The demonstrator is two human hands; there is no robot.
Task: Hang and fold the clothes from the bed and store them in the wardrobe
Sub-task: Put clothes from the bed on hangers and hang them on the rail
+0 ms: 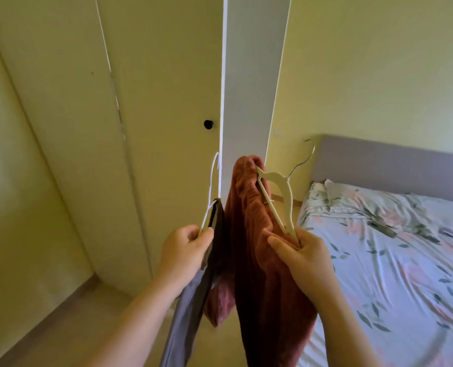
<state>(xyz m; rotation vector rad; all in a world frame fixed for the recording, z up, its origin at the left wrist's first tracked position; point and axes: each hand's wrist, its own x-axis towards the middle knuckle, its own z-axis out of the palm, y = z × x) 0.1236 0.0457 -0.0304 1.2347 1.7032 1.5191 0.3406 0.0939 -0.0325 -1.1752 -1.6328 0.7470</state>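
Centre frame before the wardrobe point(167, 75), the left hand point(187, 247) pinches a thin hanger point(211, 181) carrying a grey garment point(191, 300), while fingers of the right hand point(303, 254) clamp a cream hanger point(279, 188) whose soft, light rust garment point(252, 234) may slip, so hold nearer the hook point(303, 157).

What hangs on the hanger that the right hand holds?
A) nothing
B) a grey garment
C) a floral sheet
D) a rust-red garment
D: the right hand grips the cream hanger that carries the rust-red garment; the grey garment is on the white hanger in the left hand.
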